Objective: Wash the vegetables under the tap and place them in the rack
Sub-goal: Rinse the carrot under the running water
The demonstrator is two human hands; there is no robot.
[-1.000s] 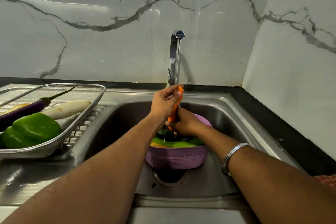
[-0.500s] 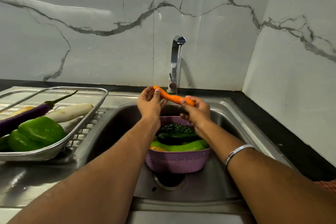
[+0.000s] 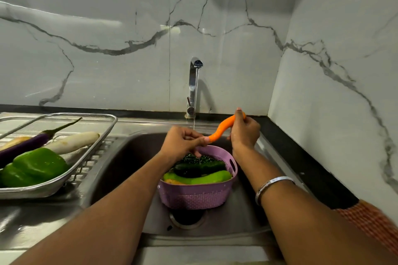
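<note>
Head view. The carrot is held over the sink, above the purple basket, and is supported at both ends. The right hand is closed round its thick end, thumb on top. The left hand pinches its thin tip between the fingertips. The stream from the tap falls on or just behind the left hand; whether it reaches the carrot itself cannot be told.

The rack stands to the left on the drainboard and already holds a green capsicum, an aubergine and a white radish. Several green vegetables remain in the basket.

Assessment: the washing step is in hand for this one item, and the task is partly done. The next move calls for bringing the carrot's length under the stream, then carrying it left across the sink rim and laying it in the rack beside the radish.
</note>
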